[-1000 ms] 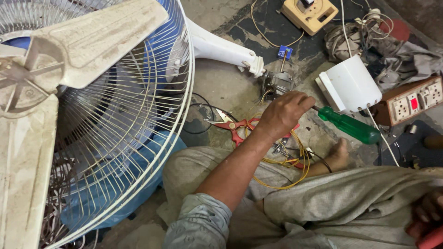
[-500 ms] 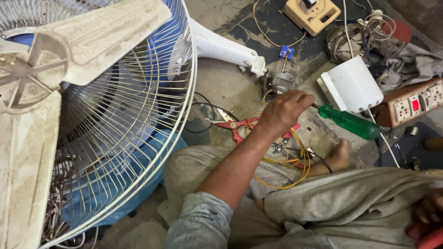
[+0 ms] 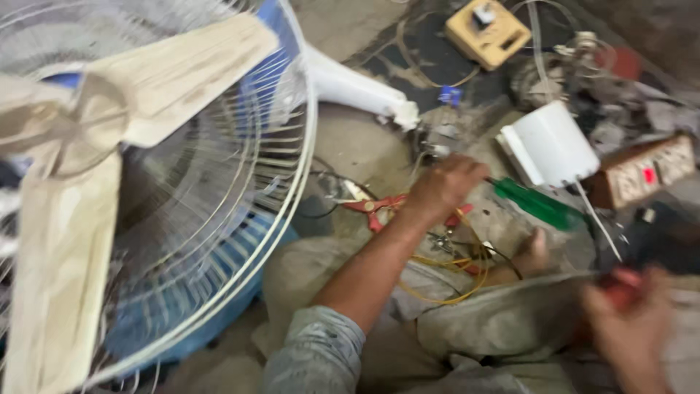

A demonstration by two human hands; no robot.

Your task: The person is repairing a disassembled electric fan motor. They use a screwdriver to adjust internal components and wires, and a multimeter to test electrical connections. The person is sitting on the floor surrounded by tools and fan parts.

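Closed around the handle end of a green screwdriver (image 3: 538,205), my left hand (image 3: 446,186) sits over the floor clutter; the tool's long axis runs away to the right, toward a white box (image 3: 550,144). At bottom right, my right hand (image 3: 633,321) is blurred but seems curled on something red, well apart from the screwdriver.

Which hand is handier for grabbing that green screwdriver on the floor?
The left. The left hand is stretched out right beside the near end of the screwdriver. The right hand is back by the lap, farther off, and closed around a blurred red thing.
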